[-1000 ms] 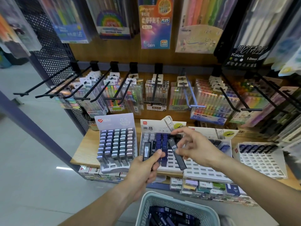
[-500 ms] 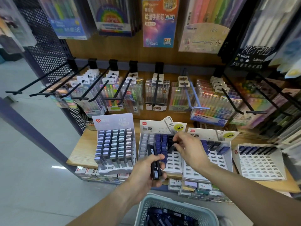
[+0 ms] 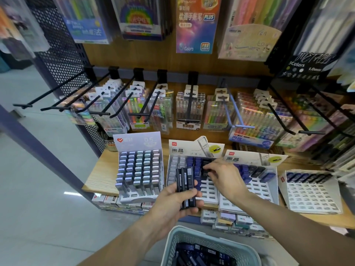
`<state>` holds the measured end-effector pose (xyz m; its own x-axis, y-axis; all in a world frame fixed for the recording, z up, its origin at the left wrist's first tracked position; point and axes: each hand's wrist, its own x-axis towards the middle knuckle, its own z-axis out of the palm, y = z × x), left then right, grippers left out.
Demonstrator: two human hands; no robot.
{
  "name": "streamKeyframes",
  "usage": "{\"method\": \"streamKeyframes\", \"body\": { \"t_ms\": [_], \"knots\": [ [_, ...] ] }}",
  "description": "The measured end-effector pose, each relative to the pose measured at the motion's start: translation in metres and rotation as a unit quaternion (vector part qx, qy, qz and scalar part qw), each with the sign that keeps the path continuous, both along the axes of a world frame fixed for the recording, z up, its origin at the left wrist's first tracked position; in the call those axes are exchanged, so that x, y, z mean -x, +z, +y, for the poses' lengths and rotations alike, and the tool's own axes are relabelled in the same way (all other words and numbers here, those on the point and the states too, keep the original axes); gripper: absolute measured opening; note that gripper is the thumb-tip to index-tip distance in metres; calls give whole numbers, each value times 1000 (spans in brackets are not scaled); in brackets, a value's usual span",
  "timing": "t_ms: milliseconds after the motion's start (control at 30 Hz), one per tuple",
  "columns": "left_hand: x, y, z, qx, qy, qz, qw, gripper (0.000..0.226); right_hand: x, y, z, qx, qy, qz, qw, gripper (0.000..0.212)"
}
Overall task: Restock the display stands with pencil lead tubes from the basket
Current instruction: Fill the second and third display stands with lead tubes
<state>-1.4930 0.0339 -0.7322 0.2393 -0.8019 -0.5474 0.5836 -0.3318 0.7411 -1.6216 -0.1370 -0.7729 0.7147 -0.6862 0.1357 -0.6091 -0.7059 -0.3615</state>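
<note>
Our left hand [image 3: 175,203] grips a small bunch of dark pencil lead tubes [image 3: 186,186], fingers and thumb curled round their lower halves, so the tubes stand nearly upright in front of the middle display stand [image 3: 173,169]. We count about three or four tubes in the bunch, though where they overlap we cannot be sure. Our right hand [image 3: 223,176] reaches over the upper rows of that same stand, its fingertips [image 3: 206,167] pinching a dark tube [image 3: 204,172] marked HB 0.5 at the slots beside the blue tubes already seated there. Whether that tube is fully seated in a slot we cannot tell.

Below our forearms sits the pale green basket [image 3: 192,238], its lattice wall close to the camera, with many more dark and blue tubes lying loose inside.

On the wooden shelf [image 3: 99,175] we see four stands in a row. At the left is a grey stand [image 3: 138,143] marked 0.5, nearly full. Just right of the middle one is a second stand of the same brand [image 3: 249,200], with blue and black tubes only along its top rows. Farther right a white stand [image 3: 311,198] holds one row of tubes. Behind them, packs of coloured pens [image 3: 190,110] hang on black hooks [image 3: 57,89].
</note>
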Motion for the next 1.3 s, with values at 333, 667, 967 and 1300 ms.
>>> {"method": "streamKeyframes", "body": {
  "t_ms": [333, 667, 967, 1300],
  "knots": [
    [13, 8, -2, 4, -24, -37, 999, 40, 2, 68, 30, -453, -63, -213, 864, 21],
    [32, 18, -4, 32, -69, -37, 996, 40, 43, 84, 27, -523, -150, -291, 787, 19],
    [38, 16, -10, 14, -67, 7, 998, 51, 60, 85, 19, -471, -181, -263, 822, 26],
    [42, 22, -10, 1, -65, 5, 998, 34, 57, 89, 20, -474, -130, -285, 823, 21]
  ]
}}
